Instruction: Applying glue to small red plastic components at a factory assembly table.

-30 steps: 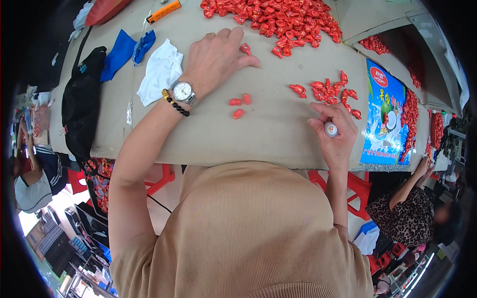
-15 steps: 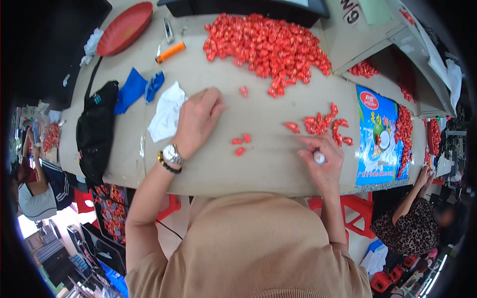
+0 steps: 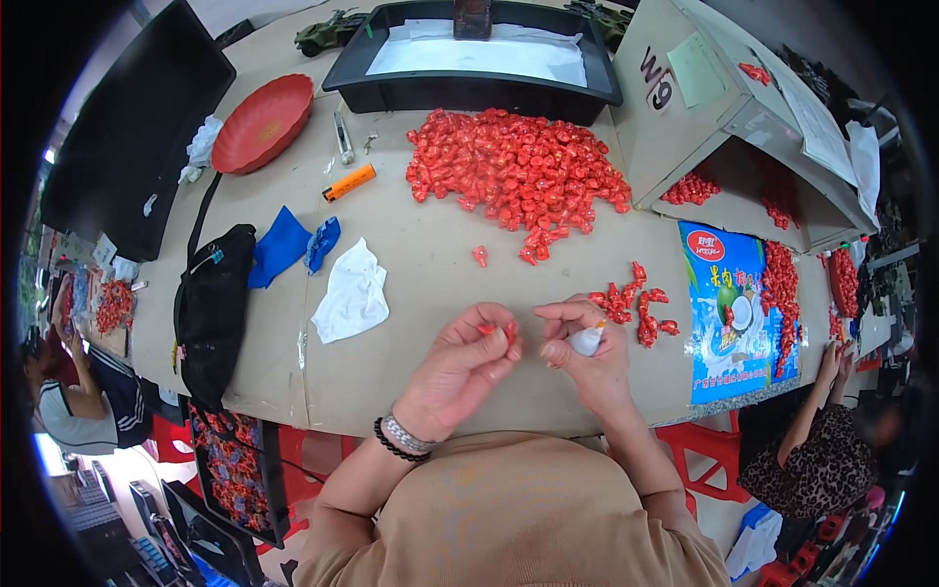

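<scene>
Near the front of the table, my left hand (image 3: 452, 370) pinches a small glossy red plastic piece (image 3: 510, 334) between thumb and fingers. Just right of it, my right hand (image 3: 599, 377) curls around a small white squeeze bottle (image 3: 587, 339) with a narrow tip; its index finger points toward the red piece. The two hands are close but apart. Beyond my right hand lies a small group of red pieces (image 3: 648, 323). A single red piece (image 3: 479, 256) sits farther off, before a large heap of red pieces (image 3: 514, 171).
Leftward lie a white cloth (image 3: 350, 293), blue scraps (image 3: 281, 247), a black pouch (image 3: 211, 308), an orange cutter (image 3: 349, 183) and a red dish (image 3: 262, 125). A black tray (image 3: 469, 90) stands behind the heap. Right are a blue printed sheet (image 3: 719, 313) and a grey box (image 3: 675, 108).
My left hand has moved from beside the white cloth toward my right hand and now pinches a red piece. The loose pieces between the hands no longer show on the table. The view has shifted.
</scene>
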Tool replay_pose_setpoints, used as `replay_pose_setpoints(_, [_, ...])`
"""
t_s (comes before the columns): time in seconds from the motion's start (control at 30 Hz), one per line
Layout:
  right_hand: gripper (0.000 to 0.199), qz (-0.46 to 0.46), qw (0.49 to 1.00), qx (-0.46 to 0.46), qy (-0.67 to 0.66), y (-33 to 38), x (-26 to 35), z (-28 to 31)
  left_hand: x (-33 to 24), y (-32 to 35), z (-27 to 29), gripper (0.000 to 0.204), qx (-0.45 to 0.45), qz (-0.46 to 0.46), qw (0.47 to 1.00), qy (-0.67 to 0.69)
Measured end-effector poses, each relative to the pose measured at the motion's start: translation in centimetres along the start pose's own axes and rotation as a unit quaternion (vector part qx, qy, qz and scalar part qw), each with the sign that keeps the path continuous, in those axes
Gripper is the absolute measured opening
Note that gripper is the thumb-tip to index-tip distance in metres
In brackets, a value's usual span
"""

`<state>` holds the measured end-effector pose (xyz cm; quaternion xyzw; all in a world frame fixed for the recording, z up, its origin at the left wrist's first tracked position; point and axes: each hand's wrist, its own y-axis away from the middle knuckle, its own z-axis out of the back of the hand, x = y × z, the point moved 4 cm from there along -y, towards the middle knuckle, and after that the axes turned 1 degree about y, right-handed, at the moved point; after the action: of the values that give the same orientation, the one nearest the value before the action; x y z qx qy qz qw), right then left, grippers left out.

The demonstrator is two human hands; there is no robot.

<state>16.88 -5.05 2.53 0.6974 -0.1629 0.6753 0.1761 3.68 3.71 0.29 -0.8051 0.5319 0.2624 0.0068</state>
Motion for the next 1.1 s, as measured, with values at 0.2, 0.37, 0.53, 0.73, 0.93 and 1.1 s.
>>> replay_pose_setpoints(0.2, [0.030,0.083,0.993,0.062,0.065,0.0,0.4,-1.6,1.3,0.3,0.6,0.022,-0.016,0.020,1.000,-0.017])
replay_pose_setpoints(0.37, [0.022,0.087,0.993,0.046,0.059,0.5,0.0,-1.2,1.7,0.5,0.4,0.028,0.019,0.037,0.999,-0.012])
replay_pose_setpoints(0.53, [0.020,0.106,0.994,0.002,-0.008,0.3,-0.8,-0.5,1.8,0.6,-1.3,0.034,0.013,0.038,0.998,-0.050])
replay_pose_setpoints(0.73, [0.019,0.081,0.995,-0.012,-0.052,0.7,-0.9,-1.3,1.9,0.6,-0.8,0.032,0.032,0.037,0.993,-0.107])
replay_pose_setpoints(0.93, [0.033,0.012,0.997,-0.007,-0.074,0.8,-1.3,-1.3,1.7,0.6,-0.6,0.024,0.046,0.025,0.996,-0.078])
replay_pose_setpoints(1.1, [0.047,-0.023,0.990,0.000,-0.142,0.4,-0.4,-0.5,1.1,0.4,0.5,0.022,0.006,-0.004,1.000,-0.026])
